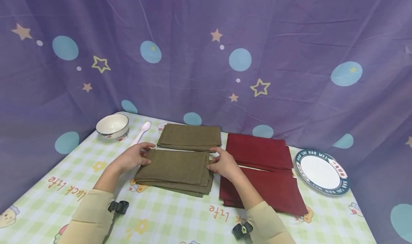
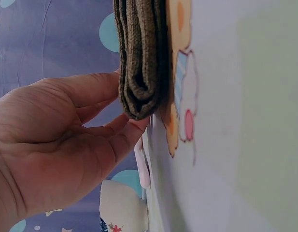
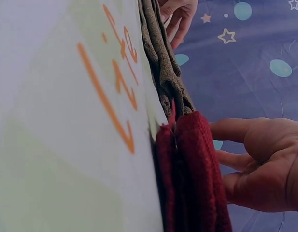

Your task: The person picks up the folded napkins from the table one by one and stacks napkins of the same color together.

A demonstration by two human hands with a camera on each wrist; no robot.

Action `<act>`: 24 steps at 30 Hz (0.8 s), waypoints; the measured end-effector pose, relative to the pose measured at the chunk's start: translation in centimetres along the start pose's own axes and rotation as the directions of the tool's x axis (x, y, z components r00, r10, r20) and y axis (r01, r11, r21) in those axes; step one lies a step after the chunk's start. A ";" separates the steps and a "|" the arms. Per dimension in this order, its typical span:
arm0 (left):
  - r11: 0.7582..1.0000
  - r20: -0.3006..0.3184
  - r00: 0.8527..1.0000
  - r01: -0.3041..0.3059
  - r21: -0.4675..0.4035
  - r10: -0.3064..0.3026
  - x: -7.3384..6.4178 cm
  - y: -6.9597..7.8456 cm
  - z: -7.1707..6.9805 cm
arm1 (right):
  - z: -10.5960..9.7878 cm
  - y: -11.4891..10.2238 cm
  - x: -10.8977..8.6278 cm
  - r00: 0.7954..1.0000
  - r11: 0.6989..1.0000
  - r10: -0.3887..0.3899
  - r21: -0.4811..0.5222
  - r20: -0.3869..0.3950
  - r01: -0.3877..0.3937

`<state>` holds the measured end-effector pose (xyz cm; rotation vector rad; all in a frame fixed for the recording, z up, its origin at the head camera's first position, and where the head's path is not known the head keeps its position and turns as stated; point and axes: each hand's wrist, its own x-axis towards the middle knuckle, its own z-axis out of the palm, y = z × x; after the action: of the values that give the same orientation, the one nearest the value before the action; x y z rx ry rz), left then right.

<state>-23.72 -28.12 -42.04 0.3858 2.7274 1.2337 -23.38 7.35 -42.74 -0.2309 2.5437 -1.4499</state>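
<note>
The near brown cloth stack (image 1: 173,167) is lying folded at the centre of the frame, its layers fanning out slightly toward the lower right. The left hand (image 1: 134,158) is resting its bent fingers along the stack's left edge, thumb on the top layer, without clenching. The right hand (image 1: 226,164) is keeping its fingers loosely curved at the right edge, apparently only touching.

The fabric is looking light, soft, limp and unbreakable, with a matt weave that is probably giving good grip; loose layers are likely to slide over one another. The thick rounded fold on the left is offering the firmest hold, ideally with support from beneath on both sides.

The far brown cloth stack (image 1: 191,136) is lying just behind, leaving only a narrow gap. The near red cloth stack (image 1: 264,190) is crowding the right side, its corner sitting close to the right wrist. Bare surface (image 1: 170,219) is stretching across the lower centre, giving the most room; toward the upper left, the spoon (image 1: 141,132) is limiting movement.
</note>
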 end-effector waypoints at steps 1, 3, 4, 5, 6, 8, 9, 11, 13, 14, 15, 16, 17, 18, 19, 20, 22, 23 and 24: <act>1.000 0.000 1.000 -0.001 0.001 0.001 0.0 0.0 0.0 | 0.0 0.0 0.0 1.000 1.000 -0.001 0.006 0.001 0.001; 1.000 0.001 1.000 -0.001 0.007 0.001 -0.1 0.1 0.0 | 0.0 0.0 0.0 1.000 1.000 -0.003 -0.004 -0.001 0.003; 1.000 0.000 1.000 0.001 0.007 -0.001 -0.1 0.1 0.0 | 0.1 0.0 0.0 1.000 1.000 -0.004 -0.016 -0.005 0.004; 1.000 0.000 1.000 0.001 0.010 -0.001 -0.1 0.1 0.0 | 0.1 0.0 0.0 1.000 1.000 -0.008 -0.030 -0.009 0.008; 1.000 0.002 1.000 0.001 0.009 -0.001 -0.1 0.2 0.0 | 0.0 0.0 0.0 1.000 0.999 -0.010 -0.045 -0.012 0.010; 1.000 0.007 1.000 0.002 0.006 -0.002 -0.2 0.3 0.0 | 0.0 -0.1 0.1 1.000 0.997 -0.024 -0.067 -0.018 0.023; 1.000 0.007 1.000 0.003 0.004 -0.004 -0.2 0.3 0.0 | 0.0 -0.1 0.1 0.999 0.997 -0.033 -0.075 -0.020 0.031; 1.000 0.010 1.000 0.008 -0.002 -0.008 -0.2 0.3 0.0 | -0.1 -0.2 0.0 0.999 0.997 -0.045 -0.067 -0.017 0.043; 1.000 0.010 1.000 0.012 -0.006 -0.012 -0.1 0.4 0.0 | -0.1 -0.1 0.1 0.998 0.997 -0.055 -0.048 -0.010 0.055; 1.000 0.008 1.000 0.014 -0.008 -0.014 -0.1 0.3 0.0 | -0.1 -0.1 0.1 0.999 0.998 -0.052 -0.027 -0.002 0.052; 1.000 0.008 1.000 0.017 -0.009 -0.016 -0.1 0.4 0.0 | -0.1 -0.1 0.0 0.998 0.998 -0.056 -0.002 0.011 0.056; 1.000 0.003 1.000 0.021 -0.014 -0.021 -0.1 0.4 0.0 | -0.1 -0.1 0.0 0.998 0.998 -0.051 0.031 0.024 0.050; 0.999 0.001 1.000 0.025 -0.020 -0.025 0.0 0.4 0.0 | -0.1 0.0 0.0 0.998 0.997 -0.040 0.072 0.039 0.037; 0.999 -0.004 1.000 0.031 -0.023 -0.031 0.0 0.4 0.0 | -0.1 0.0 0.0 0.998 0.994 -0.032 0.109 0.056 0.025; 0.999 -0.006 0.999 0.032 -0.025 -0.032 0.0 0.4 0.0 | -0.1 0.0 0.0 0.997 0.990 -0.023 0.143 0.072 0.012; 0.999 -0.010 0.999 0.039 -0.027 -0.039 0.0 0.4 0.0 | -0.1 0.0 0.0 0.996 0.985 -0.013 0.174 0.088 -0.003; 0.998 -0.015 0.998 0.056 -0.039 -0.057 0.0 0.4 0.0 | 0.0 0.1 0.0 0.994 0.978 0.006 0.208 0.113 -0.029; 0.997 -0.013 0.998 0.061 -0.041 -0.062 0.0 0.5 0.0 | 0.0 0.2 0.0 0.993 0.977 0.014 0.211 0.120 -0.039; 0.997 -0.013 0.998 0.068 -0.042 -0.069 0.0 0.5 0.0 | 0.0 0.2 0.0 0.992 0.979 0.013 0.202 0.126 -0.039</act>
<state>-23.58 -27.81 -41.70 0.2771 2.6981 1.2778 -23.39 7.48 -42.93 -0.2454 2.2727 -1.6195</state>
